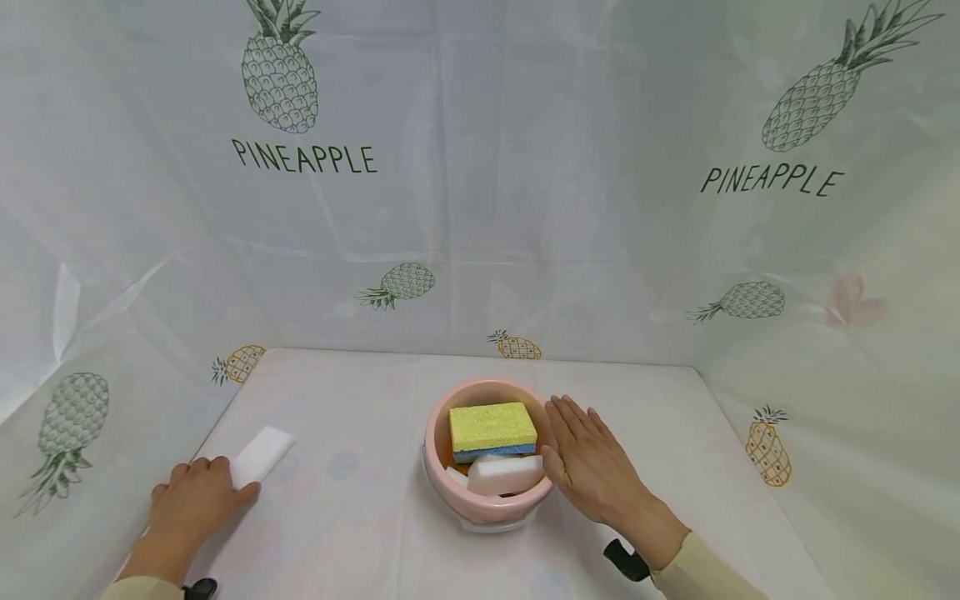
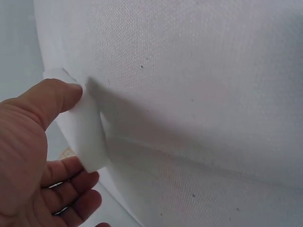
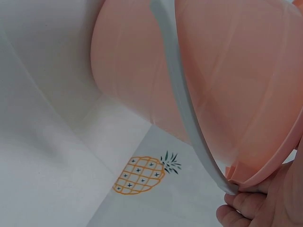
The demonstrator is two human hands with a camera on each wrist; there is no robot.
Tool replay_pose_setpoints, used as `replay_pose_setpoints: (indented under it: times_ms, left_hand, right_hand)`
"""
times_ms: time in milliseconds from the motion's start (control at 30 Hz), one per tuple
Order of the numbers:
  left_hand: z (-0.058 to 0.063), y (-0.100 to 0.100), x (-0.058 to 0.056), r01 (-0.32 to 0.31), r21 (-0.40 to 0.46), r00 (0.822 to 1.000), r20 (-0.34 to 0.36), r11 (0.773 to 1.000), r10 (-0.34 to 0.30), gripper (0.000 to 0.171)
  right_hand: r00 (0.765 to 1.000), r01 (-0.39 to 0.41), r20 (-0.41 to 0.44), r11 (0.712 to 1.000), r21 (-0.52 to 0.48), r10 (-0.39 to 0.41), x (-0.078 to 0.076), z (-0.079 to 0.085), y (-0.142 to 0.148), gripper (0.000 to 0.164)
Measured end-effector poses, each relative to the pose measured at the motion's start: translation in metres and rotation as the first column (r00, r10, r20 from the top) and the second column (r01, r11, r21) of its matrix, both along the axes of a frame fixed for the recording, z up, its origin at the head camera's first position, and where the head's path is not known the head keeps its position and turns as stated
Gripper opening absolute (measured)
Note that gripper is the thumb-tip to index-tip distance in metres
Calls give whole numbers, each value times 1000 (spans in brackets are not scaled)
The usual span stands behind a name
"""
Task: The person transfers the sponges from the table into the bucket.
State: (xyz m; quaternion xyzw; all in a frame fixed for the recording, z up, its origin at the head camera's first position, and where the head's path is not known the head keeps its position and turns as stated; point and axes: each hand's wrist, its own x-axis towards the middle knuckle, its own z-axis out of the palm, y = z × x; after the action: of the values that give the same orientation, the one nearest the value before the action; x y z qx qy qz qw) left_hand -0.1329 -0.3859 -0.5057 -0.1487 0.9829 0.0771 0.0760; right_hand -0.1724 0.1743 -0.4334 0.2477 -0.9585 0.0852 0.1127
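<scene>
My left hand (image 1: 197,500) pinches a white sponge block (image 1: 262,454) at the left side of the table. In the left wrist view the thumb lies on one side of the block and the fingers on the other. A pink bucket (image 1: 487,507) stands upright near the middle. Inside it, a yellow and blue sponge (image 1: 492,425) lies above white blocks (image 1: 506,477). With straight fingers, my right hand (image 1: 592,462) rests against the bucket's right rim. The right wrist view has its fingertips by the end of the grey handle (image 3: 182,99), which hangs down along the bucket's side.
A pale cloth covers the table (image 1: 360,533). Behind it and along both sides rises a sheet (image 1: 510,208) printed with pineapples. Black straps (image 1: 626,560) sit at both wrists.
</scene>
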Motion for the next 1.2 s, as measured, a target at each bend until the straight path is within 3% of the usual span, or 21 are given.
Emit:
replay_pose_setpoints:
  times_ms: [67, 167, 367, 600, 733, 867, 933, 1033, 1067, 1133, 1200]
  left_hand:
    - [0, 1, -1, 5, -9, 999, -44, 1000, -5, 84]
    - [-2, 2, -1, 32, -22, 984, -173, 999, -35, 78]
    - [-7, 9, -3, 65, -63, 904, -418, 996, -85, 71]
    - [3, 25, -10, 91, -111, 841, -523, 990, -136, 74]
    - [21, 42, -16, 144, -112, 784, -593, 983, -182, 72]
    - [46, 67, -21, 195, -128, 715, -660, 972, -230, 71]
    - [60, 82, -23, 229, -148, 667, -696, 962, -266, 71]
    - [81, 107, -26, 295, -190, 580, -743, 936, -334, 69]
    - [89, 116, -26, 317, -198, 560, -750, 927, -352, 69]
    - [102, 134, -27, 360, -205, 536, -753, 910, -382, 67]
    - [115, 153, -27, 395, -189, 551, -734, 899, -396, 67]
  right_hand:
    - [1000, -4, -16, 1000, -6, 4, 0, -1, 0, 61]
    - [1000, -8, -25, 1000, -13, 8, 0, -1, 0, 60]
    - [1000, -9, -5, 1000, -19, 9, 1, 0, -1, 60]
    - [1000, -4, 6, 1000, -9, 4, 0, 0, 0, 62]
    - [1000, -7, -3, 1000, -6, 7, 0, -1, 1, 62]
    - [1000, -15, -7, 1000, -7, 15, 1, -1, 1, 61]
    - [1000, -17, -6, 1000, -5, 17, 1, -1, 1, 61]
    - [1000, -16, -4, 1000, 0, 16, 1, 0, 1, 62]
    - [1000, -16, -5, 1000, 0, 16, 1, 0, 1, 62]
    - [1000, -14, -5, 1000, 5, 14, 1, 0, 1, 62]
    - [1000, -13, -6, 1000, 8, 13, 1, 0, 1, 62]
